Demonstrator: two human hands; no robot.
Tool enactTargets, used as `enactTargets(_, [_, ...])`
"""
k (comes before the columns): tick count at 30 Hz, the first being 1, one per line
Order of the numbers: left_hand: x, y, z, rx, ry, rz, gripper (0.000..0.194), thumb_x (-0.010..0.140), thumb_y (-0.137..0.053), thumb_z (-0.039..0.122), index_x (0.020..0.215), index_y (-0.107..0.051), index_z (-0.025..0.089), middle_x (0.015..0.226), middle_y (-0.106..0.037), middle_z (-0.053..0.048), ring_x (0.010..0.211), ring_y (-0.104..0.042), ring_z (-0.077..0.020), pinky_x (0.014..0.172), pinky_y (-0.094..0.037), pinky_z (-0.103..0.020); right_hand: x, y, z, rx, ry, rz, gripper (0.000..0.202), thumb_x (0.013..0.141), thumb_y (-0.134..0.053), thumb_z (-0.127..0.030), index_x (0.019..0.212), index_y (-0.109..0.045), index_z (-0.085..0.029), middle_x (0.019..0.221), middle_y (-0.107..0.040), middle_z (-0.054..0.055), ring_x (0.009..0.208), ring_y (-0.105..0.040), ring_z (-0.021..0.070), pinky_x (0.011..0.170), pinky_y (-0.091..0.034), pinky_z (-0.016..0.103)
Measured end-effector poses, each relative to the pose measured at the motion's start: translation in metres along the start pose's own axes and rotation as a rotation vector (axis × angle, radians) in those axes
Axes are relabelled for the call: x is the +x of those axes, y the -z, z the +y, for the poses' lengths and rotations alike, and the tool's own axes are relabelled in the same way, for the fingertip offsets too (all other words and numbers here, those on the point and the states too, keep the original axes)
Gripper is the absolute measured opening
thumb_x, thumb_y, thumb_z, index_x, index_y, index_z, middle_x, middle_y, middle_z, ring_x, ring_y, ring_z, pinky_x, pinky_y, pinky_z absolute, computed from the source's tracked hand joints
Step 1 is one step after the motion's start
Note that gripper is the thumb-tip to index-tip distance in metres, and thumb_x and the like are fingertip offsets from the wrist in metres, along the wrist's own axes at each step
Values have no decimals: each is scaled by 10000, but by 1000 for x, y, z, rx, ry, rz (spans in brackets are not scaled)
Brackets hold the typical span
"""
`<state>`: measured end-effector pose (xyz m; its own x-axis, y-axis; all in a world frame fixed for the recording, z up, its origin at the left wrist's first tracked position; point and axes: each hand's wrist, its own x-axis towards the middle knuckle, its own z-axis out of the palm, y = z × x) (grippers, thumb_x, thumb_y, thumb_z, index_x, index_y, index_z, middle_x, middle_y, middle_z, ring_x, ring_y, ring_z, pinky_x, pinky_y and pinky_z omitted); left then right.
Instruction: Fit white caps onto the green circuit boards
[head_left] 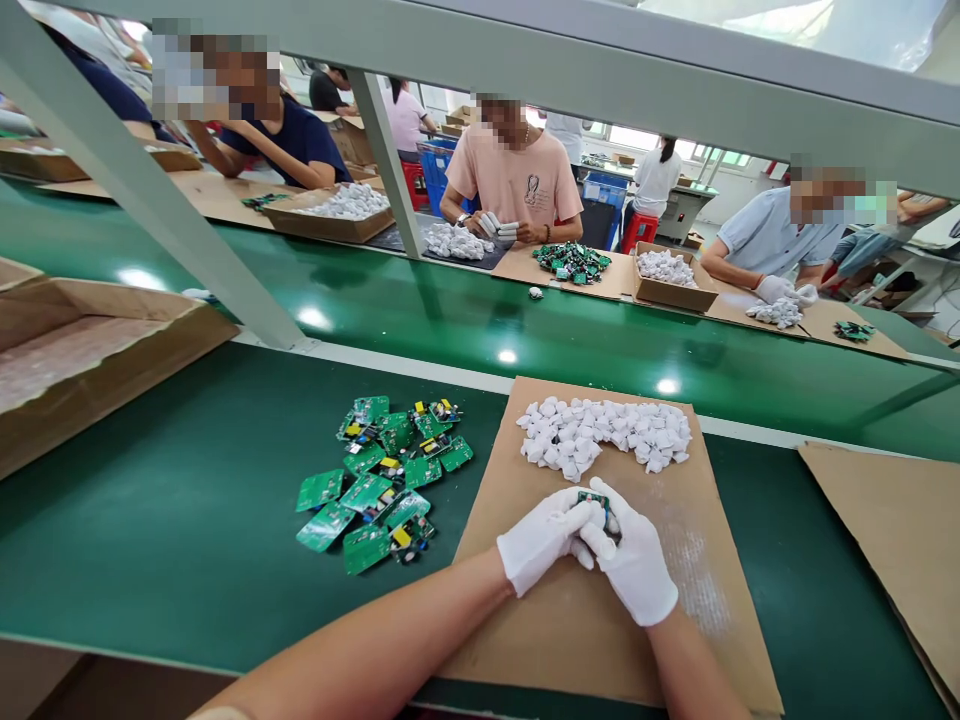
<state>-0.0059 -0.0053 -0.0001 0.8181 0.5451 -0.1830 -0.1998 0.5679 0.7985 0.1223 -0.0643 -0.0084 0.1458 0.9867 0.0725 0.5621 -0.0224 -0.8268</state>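
Observation:
Both my hands wear white gloves and meet above a brown cardboard sheet. My left hand (546,535) and my right hand (634,560) are closed around a small green circuit board (594,498), whose top edge shows between the fingers. The fingers hide most of it. Just beyond my hands, a heap of small white wrapped pieces (600,432) lies on the cardboard sheet (540,620). To the left, on the dark green tabletop, is a loose pile of green circuit boards (367,490), some showing yellow and black components.
An open cardboard box (112,340) stands at the left, and another cardboard sheet (892,540) lies at the right. A slanted metal post (150,170) rises at the left. Across the green belt (450,310), people sit at piles of boards and white pieces.

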Motion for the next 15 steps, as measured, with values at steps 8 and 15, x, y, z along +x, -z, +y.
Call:
enactTargets(8, [-3,-3,6,77,-30,42,284,785,-542,406,825,-583,128,765,-618,-74,645,-570,-127,497,-445,-197,2,7,-3,232,-85,-72,509,821,-508,-390,1289,-472,-194,874,-689,16,708,-617,156,670,-514,252])
enactTargets(15, [-5,3,3,-340,102,30,259,743,-620,339,885,-582,126,814,-604,-60,744,-641,-186,656,-470,-281,5,11,-9,493,-199,1,446,797,-546,-432,1178,-581,-201,1157,-627,47,1048,-572,214,895,-472,318])
